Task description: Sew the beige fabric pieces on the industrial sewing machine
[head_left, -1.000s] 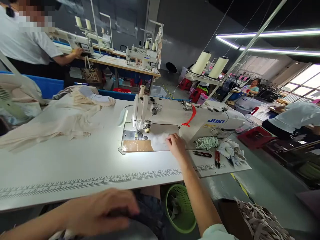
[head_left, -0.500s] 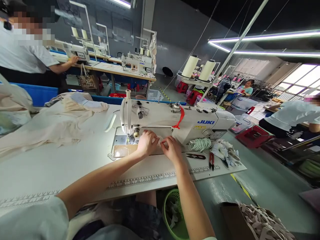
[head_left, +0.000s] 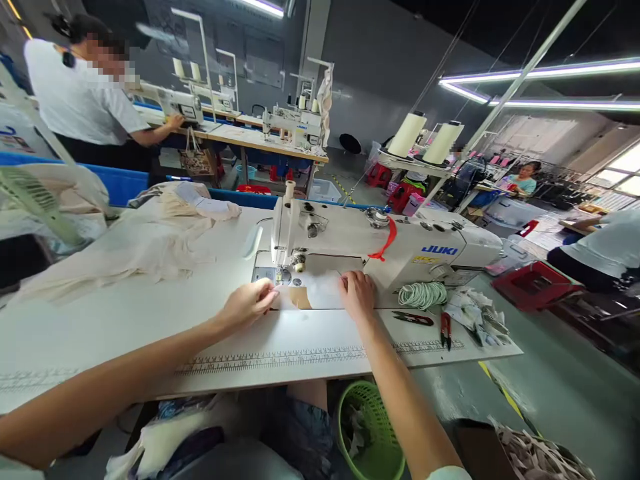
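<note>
A white JUKI sewing machine (head_left: 340, 233) stands in front of me, its needle area at its left end. Just below and left of the presser foot (head_left: 279, 273), my left hand (head_left: 247, 303) is closed with thumb and fingertips pinched. Whatever it pinches is too small to make out. A pale piece of fabric (head_left: 325, 288) lies on the machine bed beneath the arm. At its right edge, my right hand (head_left: 357, 292) is closed with curled fingers, seemingly gripping the fabric; its fingertips are partly hidden.
Right of my right hand lie a coil of pale green cord (head_left: 423, 295), black thread snips (head_left: 413, 319), red-handled snips (head_left: 445, 330) and fabric scraps (head_left: 477, 313). Cream fabric (head_left: 125, 247) covers the table's left. A green basket (head_left: 370, 427) stands below. Co-workers sit nearby.
My left hand has moved left, away from my right hand, to beside the needle area. My right hand stays under the machine arm. The view has shifted left.
</note>
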`<state>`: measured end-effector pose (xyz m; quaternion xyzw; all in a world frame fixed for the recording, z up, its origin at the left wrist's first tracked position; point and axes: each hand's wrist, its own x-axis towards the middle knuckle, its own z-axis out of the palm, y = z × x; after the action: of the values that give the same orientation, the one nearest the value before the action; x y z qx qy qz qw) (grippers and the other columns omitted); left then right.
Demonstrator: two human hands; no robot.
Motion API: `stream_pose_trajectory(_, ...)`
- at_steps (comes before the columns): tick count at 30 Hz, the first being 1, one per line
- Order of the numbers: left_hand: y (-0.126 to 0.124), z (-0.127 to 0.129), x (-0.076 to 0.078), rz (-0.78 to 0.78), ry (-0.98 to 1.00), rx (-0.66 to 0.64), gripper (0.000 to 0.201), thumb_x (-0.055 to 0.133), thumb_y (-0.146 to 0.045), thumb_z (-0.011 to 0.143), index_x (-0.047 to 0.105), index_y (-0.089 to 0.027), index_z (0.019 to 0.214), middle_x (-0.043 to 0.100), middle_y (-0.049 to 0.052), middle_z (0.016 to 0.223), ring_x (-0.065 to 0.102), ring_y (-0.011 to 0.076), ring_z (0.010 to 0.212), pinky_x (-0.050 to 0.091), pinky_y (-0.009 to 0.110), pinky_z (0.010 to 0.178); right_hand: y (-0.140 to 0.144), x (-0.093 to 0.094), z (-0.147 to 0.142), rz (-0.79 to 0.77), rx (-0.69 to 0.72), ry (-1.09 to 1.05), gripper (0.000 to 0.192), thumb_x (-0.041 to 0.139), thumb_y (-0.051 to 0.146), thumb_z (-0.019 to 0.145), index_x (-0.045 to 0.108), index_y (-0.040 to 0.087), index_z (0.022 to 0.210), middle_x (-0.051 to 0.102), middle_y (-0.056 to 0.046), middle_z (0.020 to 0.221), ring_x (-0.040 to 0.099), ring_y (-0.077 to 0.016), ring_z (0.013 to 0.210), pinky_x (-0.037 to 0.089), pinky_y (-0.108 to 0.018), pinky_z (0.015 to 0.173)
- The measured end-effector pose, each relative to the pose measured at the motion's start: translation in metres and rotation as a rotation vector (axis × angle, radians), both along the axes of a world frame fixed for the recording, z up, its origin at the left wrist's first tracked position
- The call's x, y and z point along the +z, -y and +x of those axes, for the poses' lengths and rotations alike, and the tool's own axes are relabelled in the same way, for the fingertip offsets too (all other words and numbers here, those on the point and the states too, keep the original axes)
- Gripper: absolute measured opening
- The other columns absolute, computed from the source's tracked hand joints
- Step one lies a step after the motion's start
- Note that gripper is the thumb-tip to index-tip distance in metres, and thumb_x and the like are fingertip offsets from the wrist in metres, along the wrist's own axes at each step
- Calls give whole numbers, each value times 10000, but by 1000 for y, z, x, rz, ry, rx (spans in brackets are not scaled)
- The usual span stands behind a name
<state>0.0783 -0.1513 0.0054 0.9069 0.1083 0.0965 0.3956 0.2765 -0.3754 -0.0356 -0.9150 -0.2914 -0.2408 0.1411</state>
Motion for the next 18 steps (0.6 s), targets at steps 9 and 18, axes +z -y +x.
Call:
stream_pose_trajectory(9, -56, -16, 1, 391, -86, 311, 136, 539, -217, 896, 630, -208, 796, 718, 50, 888, 627, 253, 1008, 467, 309, 771, -1, 5, -7, -199, 114, 158, 166, 537, 264, 983, 665, 175, 923, 690, -98, 932, 575, -252, 915, 349, -346, 779)
stream_pose_trajectory(18, -160, -38, 10, 532, 88, 65, 159, 533, -239, 912, 669, -188, 848, 710, 72, 949, 607, 224, 968, 476, 319, 875, 4, 4, 1, 25, 136, 350, 294, 411, 324, 1002, 632, 146, 1082, 694, -124, 906, 574, -274, 842, 372, -368, 717)
